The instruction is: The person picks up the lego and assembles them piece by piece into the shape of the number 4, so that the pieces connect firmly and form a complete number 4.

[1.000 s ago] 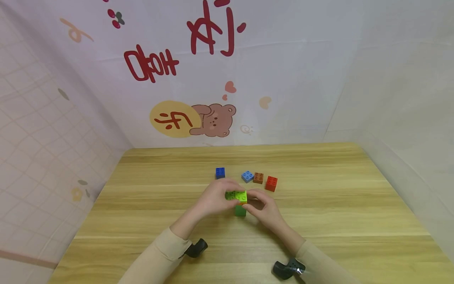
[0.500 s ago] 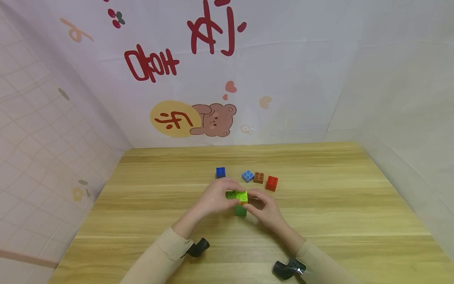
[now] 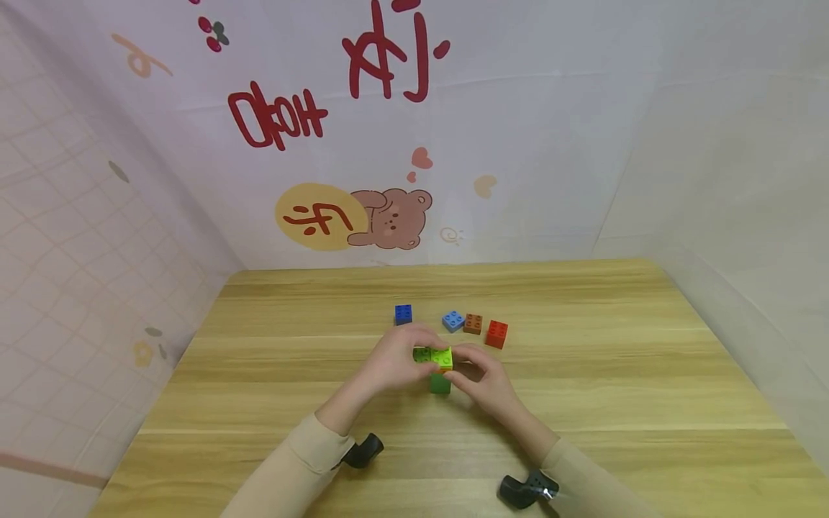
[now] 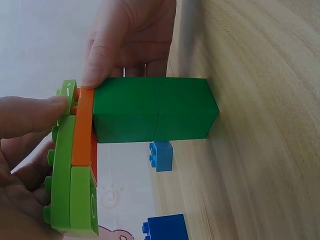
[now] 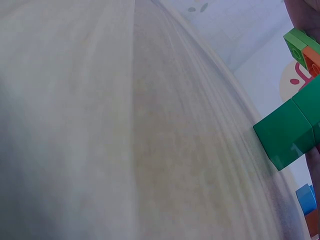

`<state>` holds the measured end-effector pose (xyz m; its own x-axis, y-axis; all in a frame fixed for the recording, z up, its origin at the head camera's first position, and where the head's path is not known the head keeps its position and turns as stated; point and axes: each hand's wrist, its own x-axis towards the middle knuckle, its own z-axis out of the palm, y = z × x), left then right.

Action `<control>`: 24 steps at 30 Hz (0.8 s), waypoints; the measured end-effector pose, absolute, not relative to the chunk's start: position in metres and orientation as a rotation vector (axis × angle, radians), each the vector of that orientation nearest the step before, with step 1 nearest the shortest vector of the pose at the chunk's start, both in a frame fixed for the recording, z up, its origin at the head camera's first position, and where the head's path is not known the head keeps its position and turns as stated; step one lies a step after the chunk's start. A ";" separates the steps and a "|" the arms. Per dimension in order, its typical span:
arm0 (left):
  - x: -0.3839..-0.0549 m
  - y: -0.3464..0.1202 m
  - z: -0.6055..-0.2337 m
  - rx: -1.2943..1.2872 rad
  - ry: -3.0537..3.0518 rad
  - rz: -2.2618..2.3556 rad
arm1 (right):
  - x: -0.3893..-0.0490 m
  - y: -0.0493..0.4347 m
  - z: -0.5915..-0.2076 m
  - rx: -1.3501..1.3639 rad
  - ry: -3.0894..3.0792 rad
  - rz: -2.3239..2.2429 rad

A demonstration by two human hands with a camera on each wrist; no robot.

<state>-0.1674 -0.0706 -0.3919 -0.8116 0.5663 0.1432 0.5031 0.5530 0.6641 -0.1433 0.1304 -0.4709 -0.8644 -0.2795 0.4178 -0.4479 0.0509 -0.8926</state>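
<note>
A small tower of toy building bricks stands between both hands. At its base are two dark green bricks [image 4: 150,109], one on the other. An orange brick [image 4: 84,127] sits above them, and light green bricks [image 4: 62,172] form the top, overhanging to the left. My left hand [image 3: 396,360] holds the light green bricks, its thumb pressed against the small one in the left wrist view. From the other side, my right hand [image 3: 484,380] grips the tower, with its thumb at the orange brick. Its far fingers are partly hidden behind the dark green bricks.
Behind the hands on the wooden table [image 3: 583,345] lie a dark blue brick [image 3: 403,314], a light blue brick [image 3: 453,321], a brown brick [image 3: 473,323] and a red brick [image 3: 497,334]. A printed white cloth [image 3: 518,129] hangs along the table's back edge.
</note>
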 end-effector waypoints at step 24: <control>-0.168 -0.070 -0.391 0.912 2.701 1.067 | -0.142 0.130 -0.470 0.745 -2.209 1.887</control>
<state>-0.1680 -0.0697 -0.3912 -0.8161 0.5646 0.1233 0.4963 0.5755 0.6499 -0.1424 0.1295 -0.4698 -0.8671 -0.2747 0.4155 -0.4532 0.0892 -0.8869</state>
